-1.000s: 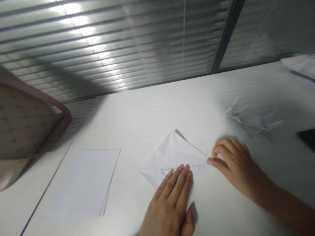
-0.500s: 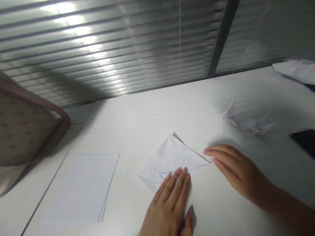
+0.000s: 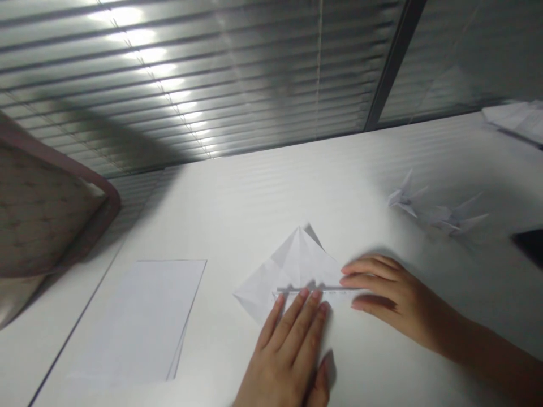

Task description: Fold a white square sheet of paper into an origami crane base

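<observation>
A creased sheet of white folding paper (image 3: 292, 263) lies on the table, its far corner pointing away from me. A folded edge with a line of print runs across its near part. My left hand (image 3: 288, 350) rests flat on that near part, fingers stretched out and thumb apart. At the paper's right corner is my right hand (image 3: 390, 288); its fingertips touch the corner, with the thumb below and the fingers above. Whether it pinches the paper is hard to make out. The paper under my left palm is hidden.
Several white sheets (image 3: 139, 316) lie stacked at the left. Folded paper cranes (image 3: 403, 198) stand at the right, near a dark object (image 3: 530, 246). More papers (image 3: 515, 121) lie at the far right. A pink-edged bag (image 3: 46, 209) is at the left, window blinds (image 3: 254, 73) behind.
My right hand has moved slightly left onto the paper's right corner. The folded edge near my left fingers now shows as a straighter raised strip. The left hand stays pressed on the paper.
</observation>
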Demonstrator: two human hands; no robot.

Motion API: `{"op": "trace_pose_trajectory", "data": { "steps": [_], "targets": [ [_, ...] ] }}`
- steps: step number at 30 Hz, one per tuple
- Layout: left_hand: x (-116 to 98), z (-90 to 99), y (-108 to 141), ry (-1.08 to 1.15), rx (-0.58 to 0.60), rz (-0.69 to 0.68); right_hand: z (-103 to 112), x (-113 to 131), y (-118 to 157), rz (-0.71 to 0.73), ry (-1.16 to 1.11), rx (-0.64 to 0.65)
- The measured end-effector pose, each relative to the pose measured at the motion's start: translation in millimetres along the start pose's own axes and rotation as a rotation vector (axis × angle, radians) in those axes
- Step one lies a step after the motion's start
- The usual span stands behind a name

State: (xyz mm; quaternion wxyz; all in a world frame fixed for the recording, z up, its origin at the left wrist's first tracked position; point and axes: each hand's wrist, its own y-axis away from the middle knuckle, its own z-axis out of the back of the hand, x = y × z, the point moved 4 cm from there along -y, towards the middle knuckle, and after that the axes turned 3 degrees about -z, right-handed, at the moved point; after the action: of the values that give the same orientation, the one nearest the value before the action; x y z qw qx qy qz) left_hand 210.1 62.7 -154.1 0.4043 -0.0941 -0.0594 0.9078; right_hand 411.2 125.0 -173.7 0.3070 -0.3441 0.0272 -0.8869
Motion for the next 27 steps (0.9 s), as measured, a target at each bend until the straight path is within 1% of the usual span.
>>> {"op": "trace_pose_trajectory", "data": {
  "steps": [1,2,4,6,7,8,10,12,16,20,22,25,27],
  "targets": [
    [3,1.9,1,0.03,-0.014,0.04,-1,2,1,0.003,0.002,0.003],
    [6,3.8,2,0.073,-0.036,0.112,-2,3,1,0.005,0.001,0.008],
    [17,6.7,6,0.184,-0.101,0.333,-2,6,2,0.001,-0.005,0.005],
    [29,7.7,11,0.292,-0.192,0.553,-3,8,1,-0.045,-0.009,-0.003],
    [33,6.9,13,0.336,-0.223,0.635,-4,9,0,-0.079,-0.002,-0.01],
    [36,5.4,14,0.371,-0.235,0.69,-5,10,-1,-0.115,0.013,-0.016],
    [40,0.6,14,0.416,-0.203,0.765,-8,13,-3,-0.166,0.058,-0.028],
    [41,-3.0,13,0.436,-0.167,0.797,-11,17,-4,-0.191,0.088,-0.032],
    [39,-2.9,12,0.449,-0.169,0.79,-13,23,-3,-0.225,0.092,-0.053],
    [36,-2.0,16,0.438,-0.116,0.787,-11,29,0,-0.223,0.073,-0.09],
    [36,-1.9,18,0.415,-0.117,0.787,-11,30,1,-0.219,0.069,-0.1],
    [36,-0.9,19,0.345,-0.153,0.75,-11,30,1,-0.216,0.08,-0.106],
    [36,-0.5,17,0.29,-0.144,0.707,-11,31,1,-0.204,0.092,-0.109]
  ]
}}
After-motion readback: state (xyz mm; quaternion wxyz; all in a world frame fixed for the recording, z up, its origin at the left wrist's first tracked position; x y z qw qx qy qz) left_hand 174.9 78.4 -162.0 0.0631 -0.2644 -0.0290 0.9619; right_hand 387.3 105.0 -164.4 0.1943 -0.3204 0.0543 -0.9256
